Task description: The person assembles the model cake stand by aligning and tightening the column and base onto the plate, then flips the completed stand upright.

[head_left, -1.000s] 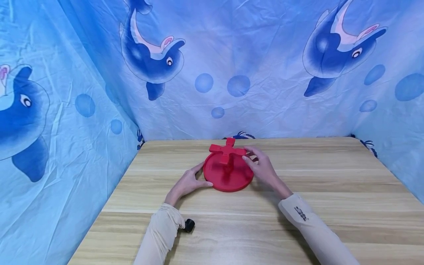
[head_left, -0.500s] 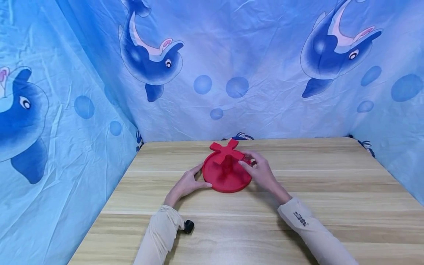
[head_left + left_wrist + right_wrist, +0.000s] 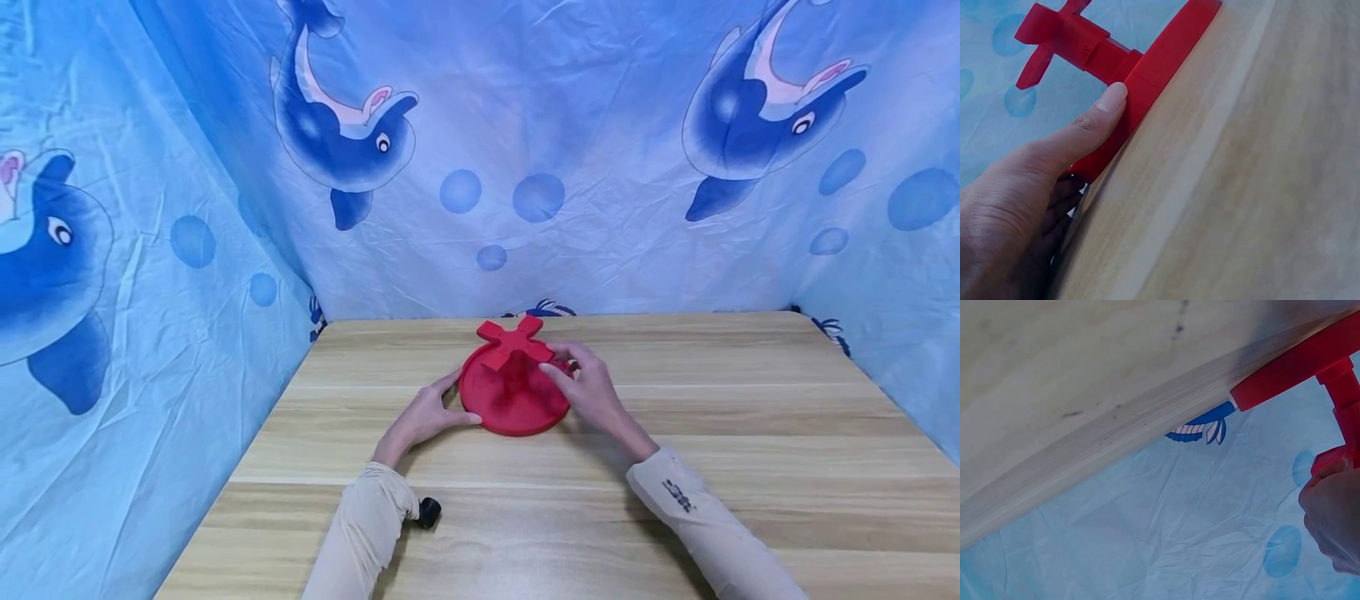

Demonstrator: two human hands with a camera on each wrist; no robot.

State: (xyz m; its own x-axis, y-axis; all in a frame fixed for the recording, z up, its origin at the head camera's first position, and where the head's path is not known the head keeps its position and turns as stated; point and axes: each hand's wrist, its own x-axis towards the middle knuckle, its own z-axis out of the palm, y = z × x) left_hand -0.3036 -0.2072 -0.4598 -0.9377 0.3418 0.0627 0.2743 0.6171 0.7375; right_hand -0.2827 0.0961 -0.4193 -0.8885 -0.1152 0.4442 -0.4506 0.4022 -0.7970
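Note:
A red round base point(image 3: 525, 423) with a low rim lies on the table. From its middle rises a red post point(image 3: 1091, 53), bearing a red four-armed cross piece point(image 3: 515, 341). At the base's left side my left hand point(image 3: 427, 417) grips the rim. The left thumb point(image 3: 1085, 130) presses its outer edge in the left wrist view, with the other fingers partly hidden behind. My right hand point(image 3: 588, 387) pinches the tip of the cross's right arm above the base. Only part of the right hand point(image 3: 1335, 512) and cross shows in the right wrist view.
The pale wooden table point(image 3: 525, 517) has blue dolphin-print cloth point(image 3: 600, 250) hanging behind and at both sides. A small black object point(image 3: 429, 512) sticks out from the left cuff, close above the tabletop.
The cross has turned clockwise as seen from above, its right arm swinging nearer to me with my right hand. Little differs over the last half second. My left hand keeps its place on the rim.

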